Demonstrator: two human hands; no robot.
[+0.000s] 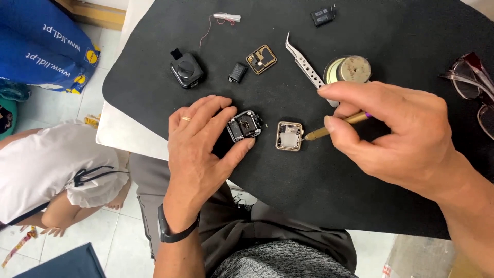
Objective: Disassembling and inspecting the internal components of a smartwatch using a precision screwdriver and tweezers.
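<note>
A small dark watch case (245, 125), its inner parts exposed, is pinched between the thumb and fingers of the left hand (198, 149), near the front edge of the black mat (309, 190). A ring is worn on that hand and a dark band on its wrist. A gold-coloured pen-shaped tool (334, 127) is gripped by the closed fingers of the right hand (396, 134), with its tip touching the right side of a square gold-framed watch part (289, 136) that lies just beside the dark case. Behind the right hand, curved metal tweezers (307, 66) and a round tape roll (349, 69) are seen. Towards the mat's back edge lie a second gold-framed square part (261, 59), a small black block (237, 72) and a black strap-ended piece (186, 69). Spectacles (471, 82) rest at the right edge.
</note>
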